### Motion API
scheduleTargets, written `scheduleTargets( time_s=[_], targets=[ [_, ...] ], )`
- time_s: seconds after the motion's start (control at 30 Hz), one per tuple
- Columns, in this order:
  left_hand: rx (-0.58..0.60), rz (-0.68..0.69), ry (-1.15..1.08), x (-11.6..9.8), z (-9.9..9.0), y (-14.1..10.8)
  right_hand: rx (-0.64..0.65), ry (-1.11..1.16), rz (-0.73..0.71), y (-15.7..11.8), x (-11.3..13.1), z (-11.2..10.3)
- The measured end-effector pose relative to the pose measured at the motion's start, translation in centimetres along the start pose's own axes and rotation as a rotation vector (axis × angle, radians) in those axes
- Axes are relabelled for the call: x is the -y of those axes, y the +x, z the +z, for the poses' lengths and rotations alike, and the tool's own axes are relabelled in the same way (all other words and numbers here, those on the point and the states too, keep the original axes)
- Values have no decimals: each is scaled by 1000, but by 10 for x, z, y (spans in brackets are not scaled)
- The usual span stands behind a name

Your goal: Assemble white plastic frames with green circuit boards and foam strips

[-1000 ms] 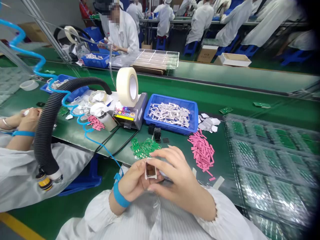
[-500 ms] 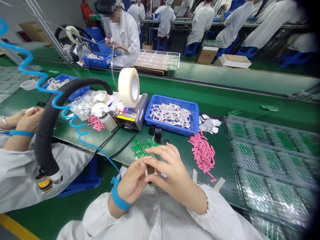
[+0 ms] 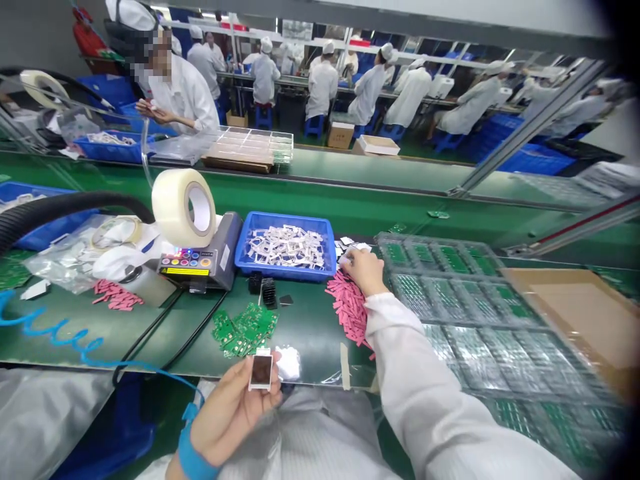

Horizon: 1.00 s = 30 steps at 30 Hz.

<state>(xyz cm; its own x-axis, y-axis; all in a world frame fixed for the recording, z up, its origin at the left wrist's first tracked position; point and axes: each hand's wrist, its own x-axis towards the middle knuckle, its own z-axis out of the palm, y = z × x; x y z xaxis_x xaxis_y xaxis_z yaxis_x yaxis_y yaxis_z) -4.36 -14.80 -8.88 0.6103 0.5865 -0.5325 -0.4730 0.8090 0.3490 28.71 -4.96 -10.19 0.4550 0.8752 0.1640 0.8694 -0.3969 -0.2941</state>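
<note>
Bright, even light comes from overhead, leaving only faint, soft shadows. Glare streaks the clear plastic trays [image 3: 453, 333] at 3 o'clock, while the picture darkens and blurs towards its right edge, and wide-angle distortion bends lines near the borders.

A white-framed dark panel [image 3: 261, 371] is standing upright between the fingers of a left hand [image 3: 233, 410]. A right hand [image 3: 363, 272] is reaching over a pile of pink strips [image 3: 347, 310].

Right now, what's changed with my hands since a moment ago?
Your right hand has let go of the white-edged frame and reached forward to the white slips beyond the pink strips. Your left hand holds the frame alone. The blue bin and green circuit boards stayed put.
</note>
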Motion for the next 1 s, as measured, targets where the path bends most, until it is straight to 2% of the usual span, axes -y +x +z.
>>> scheduleTargets(
  time_s=[0.1,0.17,0.27,0.37,0.4,0.43,0.5,0.57,0.63,0.7,0.73,0.8,0.93,1.0],
  targets=[
    [30,37,17,0,4,0,-5,-17,10,13,-9,14],
    [64,81,9,-2,3,0,-13,10,8,13,-12,14],
    [137,129,-19,-5,-1,-1,-37,102,5,5,-10,0],
    [186,186,-47,-8,-5,-2,-35,252,-69,-22,13,-27],
    [197,198,-52,-9,-5,-3,8,325,-152,-36,26,-38],
    [214,198,-53,-9,-5,-4,113,473,-327,-51,42,-48],
    [274,162,-43,-11,-4,-8,463,643,-748,-79,78,-64],
    [344,128,-32,-13,-4,-12,675,676,-1028,-98,111,-72],
    [381,126,-21,-15,-6,-17,795,654,-1164,-106,136,-72],
    [379,144,-10,-16,-8,-23,861,642,-1193,-107,151,-67],
    [366,158,-7,-17,-10,-25,853,651,-1181,-107,155,-64],
    [330,208,-11,-18,-12,-29,728,699,-1125,-111,159,-57],
    [250,350,-2,-19,-10,-30,310,793,-945,-133,158,-43],
    [223,386,20,-18,-8,-29,144,794,-895,-147,155,-34]
  ],
)
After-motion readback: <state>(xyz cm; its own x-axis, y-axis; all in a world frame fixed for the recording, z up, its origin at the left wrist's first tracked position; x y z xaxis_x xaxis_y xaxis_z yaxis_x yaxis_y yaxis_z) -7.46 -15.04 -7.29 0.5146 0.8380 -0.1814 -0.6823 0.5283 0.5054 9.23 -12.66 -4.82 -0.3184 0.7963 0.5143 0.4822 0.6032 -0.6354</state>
